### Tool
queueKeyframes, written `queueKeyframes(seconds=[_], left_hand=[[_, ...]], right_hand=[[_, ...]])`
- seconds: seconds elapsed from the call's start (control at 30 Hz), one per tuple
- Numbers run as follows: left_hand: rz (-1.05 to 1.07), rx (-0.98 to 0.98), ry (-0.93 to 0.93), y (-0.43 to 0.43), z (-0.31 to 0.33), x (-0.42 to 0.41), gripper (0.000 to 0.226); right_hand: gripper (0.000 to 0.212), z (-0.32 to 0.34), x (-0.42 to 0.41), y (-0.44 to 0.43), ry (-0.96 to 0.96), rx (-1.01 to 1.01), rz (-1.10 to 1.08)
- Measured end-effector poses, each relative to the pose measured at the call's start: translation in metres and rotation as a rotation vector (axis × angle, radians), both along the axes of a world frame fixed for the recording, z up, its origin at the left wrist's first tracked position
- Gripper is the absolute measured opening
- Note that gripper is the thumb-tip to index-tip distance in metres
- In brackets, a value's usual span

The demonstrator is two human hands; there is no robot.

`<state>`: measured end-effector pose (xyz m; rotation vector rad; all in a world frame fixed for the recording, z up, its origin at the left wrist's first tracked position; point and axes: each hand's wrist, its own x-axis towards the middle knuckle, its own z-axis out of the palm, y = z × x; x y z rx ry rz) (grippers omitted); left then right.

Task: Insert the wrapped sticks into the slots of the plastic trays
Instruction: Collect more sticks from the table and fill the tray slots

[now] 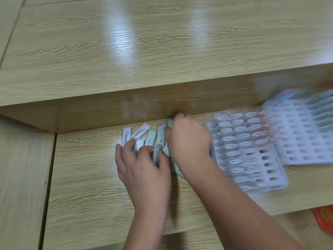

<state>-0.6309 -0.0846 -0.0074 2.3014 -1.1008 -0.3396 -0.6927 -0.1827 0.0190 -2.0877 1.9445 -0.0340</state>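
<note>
A loose pile of wrapped sticks, white and pale green with barcodes, lies on the wooden desk near the raised back ledge. My left hand curls its fingers round some sticks at the pile's near side. My right hand grips green sticks at the pile's right end. A white plastic tray with rows of slots lies to the right, its left columns filled with stick ends. A second tray lies behind it, with green sticks along its far right side. The picture is blurred.
A raised wooden ledge runs along the back of the desk. An orange-red object shows at the lower right edge. A dark seam divides the desk panels on the left.
</note>
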Motion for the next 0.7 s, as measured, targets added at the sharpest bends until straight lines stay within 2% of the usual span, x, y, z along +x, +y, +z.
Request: queueKeyframes(seconds=[0.07, 0.2, 0.3, 0.37, 0.4, 0.5, 0.63, 0.7], left_hand=[[0.008, -0.016, 0.040, 0.002, 0.003, 0.002, 0.016], [-0.006, -0.140, 0.054, 0.008, 0.019, 0.002, 0.018], [0.006, -0.255, 0.226, 0.009, 0.046, -0.010, 0.005], [-0.013, -0.301, 0.352, 0.004, 0.063, -0.027, 0.011], [-0.042, -0.320, 0.374, 0.001, 0.071, -0.038, 0.013], [-0.134, -0.354, 0.407, -0.011, 0.087, -0.074, 0.018], [-0.251, -0.315, 0.484, -0.029, 0.098, -0.123, 0.019], [-0.303, -0.289, 0.500, -0.038, 0.099, -0.147, 0.022]], right_hand=[[0.005, 0.003, 0.002, -0.001, -0.069, 0.024, -0.010], [0.012, 0.027, -0.009, 0.014, -0.355, 0.038, -0.025], [0.009, 0.053, -0.041, 0.030, -0.585, -0.008, -0.023], [0.005, 0.068, -0.074, 0.036, -0.685, -0.055, -0.034], [0.004, 0.075, -0.093, 0.037, -0.716, -0.076, -0.039], [0.017, 0.088, -0.152, 0.035, -0.727, -0.183, -0.057], [0.009, 0.089, -0.229, 0.024, -0.704, -0.303, -0.135], [0.014, 0.087, -0.262, 0.018, -0.734, -0.326, -0.191]])
